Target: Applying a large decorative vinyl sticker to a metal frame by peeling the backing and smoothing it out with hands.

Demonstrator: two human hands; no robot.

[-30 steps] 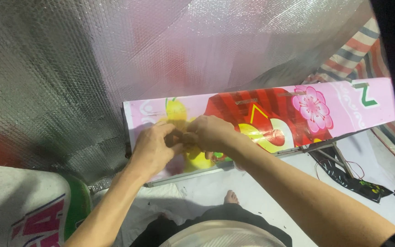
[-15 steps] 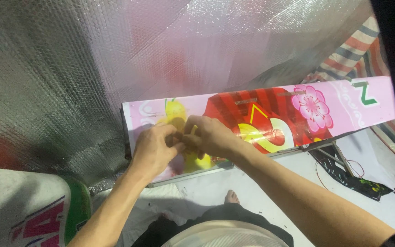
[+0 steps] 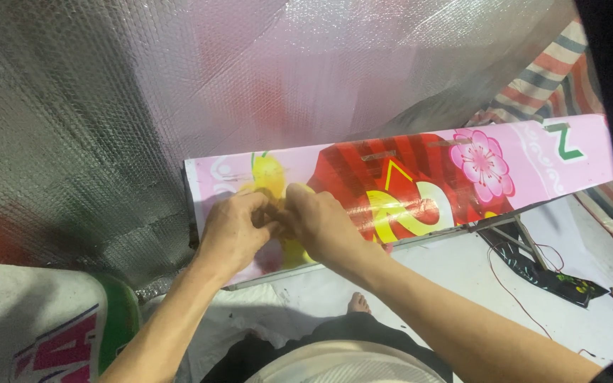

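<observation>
A sheet of silvery bubble wrap [image 3: 108, 106] rises behind a long pink printed panel [image 3: 533, 159], which lies slanted across the white floor [image 3: 455, 266]. On the panel's left end, the left hand [image 3: 232, 230] and right hand [image 3: 317, 223] meet — fingers curled and pinched together, though what they grip stays hidden.

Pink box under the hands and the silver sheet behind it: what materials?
Pink box: probably cardboard with a glossy printed film; the flat panel has sharp edges and glare streaks across the red print. Silver sheet: looks like metallised bubble wrap; a fine dimpled grid, soft folds and a dull silver sheen. Left hand and right hand rest on the box.
</observation>
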